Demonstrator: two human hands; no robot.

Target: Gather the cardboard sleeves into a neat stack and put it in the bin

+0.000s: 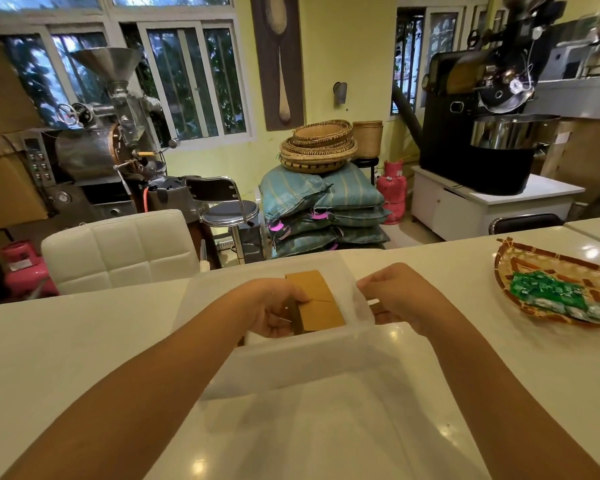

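A translucent white plastic bin stands on the white table in front of me. Inside it sits a stack of brown cardboard sleeves, leaning a little toward the bin's far side. My left hand reaches into the bin and grips the stack's left end with thumb on top. My right hand is outside the bin at its right wall, fingers curled around the rim, seen partly through the plastic.
A woven basket tray with green packets lies on the table at the right. A white padded chair stands behind the table's far edge. Coffee roasting machines, sacks and stacked baskets fill the room beyond.
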